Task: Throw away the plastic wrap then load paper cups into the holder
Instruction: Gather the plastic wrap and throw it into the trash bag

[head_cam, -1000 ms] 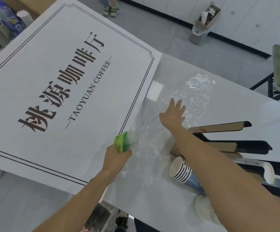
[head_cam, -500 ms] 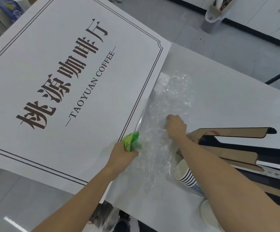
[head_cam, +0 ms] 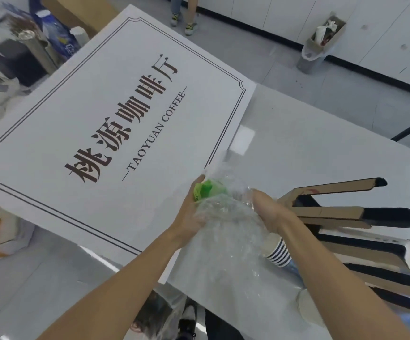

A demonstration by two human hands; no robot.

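— Status of the wrap (head_cam: 226, 224)?

— I found it bunched between both hands above the worktop (head_cam: 309, 153), not yet binned. Left hand (head_cam: 194, 212) had its fingers closed on the green end; right hand (head_cam: 267, 212) had its fingers curled into the film.

— And the cups (head_cam: 276, 251)?

— Stacked on their side just beside the holder (head_cam: 334, 212), none loaded.

— Change noted?

— Half a second earlier the wrap lay spread flat; the hands had since gathered it together.

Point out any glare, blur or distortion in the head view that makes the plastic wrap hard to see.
Head view: a bright ceiling-light reflection glares off the glossy table; the clear plastic wrap shows only by creases and highlights; wide-angle bending slants the sign and floor; the paper cups are slightly soft.
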